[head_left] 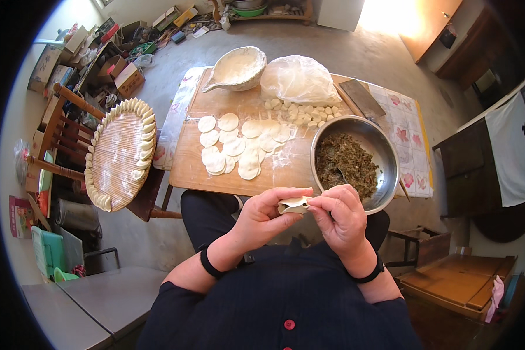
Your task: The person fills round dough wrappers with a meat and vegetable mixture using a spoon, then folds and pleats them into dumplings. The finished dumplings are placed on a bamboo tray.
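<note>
My left hand (267, 216) holds a partly folded dumpling (294, 204) between thumb and fingers, with dark filling showing in its gap. My right hand (339, 214) pinches the dumpling's right end. Beyond my right hand stands a steel bowl (389, 162) of chopped filling (345, 162), a spoon handle (342, 175) sticking out of it. Round dough wrappers (248, 164) lie overlapping on the floured wooden board (284, 175). Small dough pieces (306, 114) are heaped behind them. At the left, a round ridged tray (118, 153) bears shaped dumplings (146, 135) along its rim.
A flour-filled bowl (238, 68), a plastic-covered mound (299, 78) and a broad cleaver blade (362, 97) lie on the table's far side. The tray rests on a wooden chair (74, 131). A low wooden table (459, 278) stands at lower right.
</note>
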